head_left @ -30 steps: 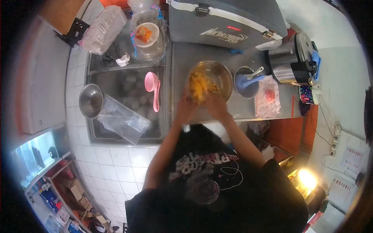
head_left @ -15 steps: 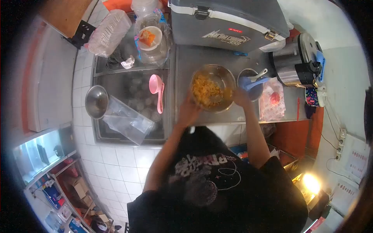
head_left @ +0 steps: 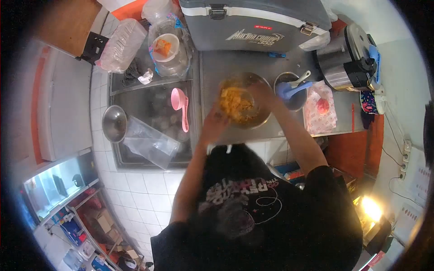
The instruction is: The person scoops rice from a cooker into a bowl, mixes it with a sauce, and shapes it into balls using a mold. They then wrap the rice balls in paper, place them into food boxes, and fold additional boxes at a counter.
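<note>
A metal mixing bowl [head_left: 261, 120] stands on the steel counter with yellow-orange crumbly food [head_left: 232, 103] heaped toward its left side. My left hand [head_left: 216, 121] grips the bowl at its lower left rim. Over the right part of the bowl's inside is my right hand [head_left: 261, 95], smeared by motion, so its fingers cannot be made out. Just right of the bowl sits a round metal pot [head_left: 296, 103], holding a blue-handled utensil [head_left: 289, 91] and a pale-handled one [head_left: 302, 78].
Printed paper sheets [head_left: 320, 118] with a small red item [head_left: 322, 106] lie farther right, before a large steel cooker [head_left: 337, 63]. A grey cooler box [head_left: 257, 27] stands behind. Left, the sink area holds a pink scoop [head_left: 179, 99], plastic bag [head_left: 151, 143] and metal bowl [head_left: 114, 123].
My right hand has moved left from the bowl's right rim to over its inside. My left hand stays at the left rim. The view has shifted slightly.
</note>
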Demonstrator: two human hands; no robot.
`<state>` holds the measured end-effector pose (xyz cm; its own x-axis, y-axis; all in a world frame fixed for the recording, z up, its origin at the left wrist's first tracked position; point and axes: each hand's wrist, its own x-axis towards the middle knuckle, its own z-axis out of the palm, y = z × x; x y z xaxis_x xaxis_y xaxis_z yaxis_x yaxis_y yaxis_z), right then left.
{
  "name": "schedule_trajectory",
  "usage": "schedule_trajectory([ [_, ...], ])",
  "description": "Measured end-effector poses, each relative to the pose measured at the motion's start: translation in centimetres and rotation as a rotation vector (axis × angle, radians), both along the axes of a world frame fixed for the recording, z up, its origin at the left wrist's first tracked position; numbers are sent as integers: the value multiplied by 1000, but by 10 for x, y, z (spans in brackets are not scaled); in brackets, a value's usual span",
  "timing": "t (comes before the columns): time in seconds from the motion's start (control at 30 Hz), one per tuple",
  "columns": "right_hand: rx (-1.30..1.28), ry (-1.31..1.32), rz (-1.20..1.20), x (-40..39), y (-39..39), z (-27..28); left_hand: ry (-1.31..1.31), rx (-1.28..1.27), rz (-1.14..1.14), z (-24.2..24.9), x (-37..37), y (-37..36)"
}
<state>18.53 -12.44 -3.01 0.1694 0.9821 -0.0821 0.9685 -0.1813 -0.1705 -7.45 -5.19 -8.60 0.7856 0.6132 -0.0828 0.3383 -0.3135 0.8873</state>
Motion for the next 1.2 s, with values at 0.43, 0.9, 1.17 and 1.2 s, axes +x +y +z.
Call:
schedule_trajectory([
  [0.43, -236, 77, -94, -104, -55, 42, -18, -452, 184, -7, -1, -7],
  [0.9, -133, 175, -69, -20, -52, -57, -102, -381, 64, -22, -5, -11],
  [1.17, -220, 107, -295, 4, -27, 10, -22, -505, 199, -38, -5, -12],
  [1.2, 142, 105, -51, 7, -14, 2, -23, -508, 205, -38, -4, -12],
])
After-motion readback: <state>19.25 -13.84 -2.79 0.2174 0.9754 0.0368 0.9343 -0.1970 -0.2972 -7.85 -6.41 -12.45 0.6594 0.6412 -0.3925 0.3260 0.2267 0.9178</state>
